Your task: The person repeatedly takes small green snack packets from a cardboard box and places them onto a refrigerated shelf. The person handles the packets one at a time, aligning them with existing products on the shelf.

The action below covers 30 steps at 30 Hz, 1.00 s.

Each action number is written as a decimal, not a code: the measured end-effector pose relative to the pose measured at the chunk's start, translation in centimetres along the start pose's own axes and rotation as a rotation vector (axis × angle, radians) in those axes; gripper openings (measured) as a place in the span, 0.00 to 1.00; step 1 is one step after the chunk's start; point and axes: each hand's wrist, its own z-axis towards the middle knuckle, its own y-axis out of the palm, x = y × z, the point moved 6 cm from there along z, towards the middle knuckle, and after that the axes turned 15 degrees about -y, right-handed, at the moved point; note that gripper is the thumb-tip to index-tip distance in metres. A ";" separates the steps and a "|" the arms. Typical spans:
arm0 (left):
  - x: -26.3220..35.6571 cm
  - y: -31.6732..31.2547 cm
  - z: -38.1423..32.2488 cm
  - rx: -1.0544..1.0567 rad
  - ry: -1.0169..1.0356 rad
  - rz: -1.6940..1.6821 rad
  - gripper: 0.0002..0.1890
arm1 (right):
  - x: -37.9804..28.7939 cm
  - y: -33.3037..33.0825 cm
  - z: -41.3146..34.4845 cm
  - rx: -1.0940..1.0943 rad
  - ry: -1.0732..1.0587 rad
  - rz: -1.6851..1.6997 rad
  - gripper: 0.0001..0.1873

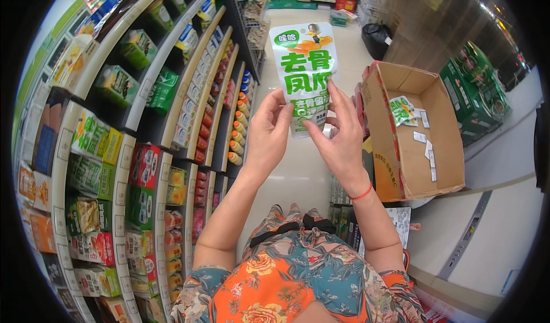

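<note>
A white and green snack pouch [303,65] is held up in front of me, its printed face toward me. My left hand [270,129] grips its lower left edge between thumb and fingers. On the lower right side, my right hand [343,134] pinches it, with the thumb across the front. To the right stands an open cardboard box [447,151]. Inside it lie a similar green and white pouch [401,111] and several small white labels [420,137]. A red cord bracelet [361,192] circles my right wrist.
Shelves [120,168] of packaged snacks, cartons and capped bottles [235,146] line the left side. Green boxes [466,95] stand beyond the cardboard box on the right. A black plastic bag [375,39] sits on the tiled floor [279,181] further ahead.
</note>
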 end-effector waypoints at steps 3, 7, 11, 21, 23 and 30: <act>0.1 -1.5 -0.7 0.049 -0.003 -0.017 0.16 | -0.4 1.4 0.3 -0.039 -0.040 0.011 0.43; 0.1 -3.3 -1.6 0.104 -0.017 -0.025 0.19 | -0.9 3.2 0.6 -0.080 -0.069 0.048 0.43; 0.1 -5.0 -2.6 0.200 -0.014 -0.019 0.21 | -1.5 4.8 0.9 -0.123 -0.107 0.080 0.43; 1.1 -9.1 -5.5 0.359 -0.007 0.042 0.23 | -3.4 9.2 1.4 -0.207 -0.162 0.221 0.43; 1.2 -10.0 -6.1 0.392 0.005 0.017 0.24 | -3.9 10.3 1.5 -0.226 -0.176 0.252 0.43; 1.5 -13.0 -8.6 0.518 0.000 0.065 0.24 | -5.7 13.5 1.7 -0.294 -0.234 0.314 0.43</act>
